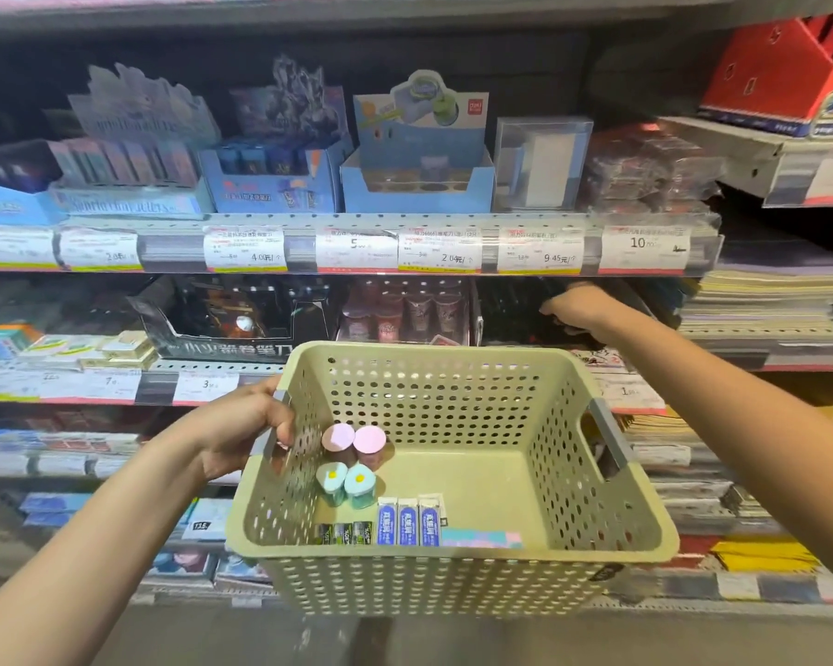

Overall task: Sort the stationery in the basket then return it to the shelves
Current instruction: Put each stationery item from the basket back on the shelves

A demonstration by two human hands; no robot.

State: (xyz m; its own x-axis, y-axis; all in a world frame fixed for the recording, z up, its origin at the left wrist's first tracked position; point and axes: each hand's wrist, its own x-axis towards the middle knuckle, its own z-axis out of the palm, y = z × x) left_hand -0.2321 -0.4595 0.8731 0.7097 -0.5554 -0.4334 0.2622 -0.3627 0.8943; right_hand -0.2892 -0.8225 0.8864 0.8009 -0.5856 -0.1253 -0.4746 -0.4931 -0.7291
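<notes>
- While the left hand (241, 425) grips its grey handle, the pale green perforated basket (453, 560) hangs before the shelves (405, 242).
- Inside stand two pink-lidded pots (354, 442), two teal pots (347, 483), three blue erasers (409, 521).
- The right hand (573, 307) reaches into dark goods on the shelf; I cannot tell its grip.

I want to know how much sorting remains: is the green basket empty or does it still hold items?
Not empty. The green basket holds two pink-topped pots, two teal ones, three blue-wrapped erasers and other small items.

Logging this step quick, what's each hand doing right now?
Left hand: grips the basket by its handle.
Right hand: reaching into the shelf; grip cannot be told.
</notes>
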